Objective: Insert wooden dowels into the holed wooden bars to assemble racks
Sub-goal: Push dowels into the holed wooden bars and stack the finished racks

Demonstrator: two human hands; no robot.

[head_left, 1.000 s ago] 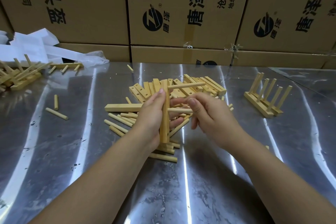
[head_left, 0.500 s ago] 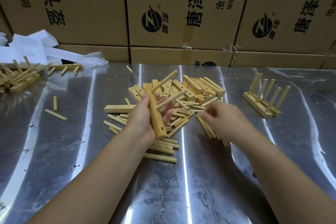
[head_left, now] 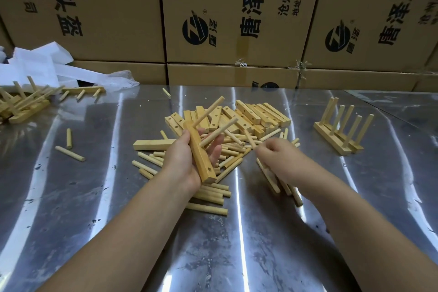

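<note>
bars (head_left: pixel 258 115) behind dowels (head_left: pixel 208 193), finished rack (head_left: pixel 341 130) right, boxes (head_left: pixel 227 14) behind

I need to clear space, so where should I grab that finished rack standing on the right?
Probably take the finished rack by its two base bars, fingers closing on the long outer sides from above at the near end. The upright dowels fill the top and might pull out if lifted.

I saw the left hand (head_left: pixel 182 161) grip a holed bar (head_left: pixel 201 159) with two dowels (head_left: pixel 208 111) jutting from it above the metal table (head_left: pixel 94 197), while the right hand (head_left: pixel 282 156) pinched a loose dowel (head_left: pixel 249 138) just beside it, the finished rack (head_left: pixel 341 130) standing well apart.
</note>
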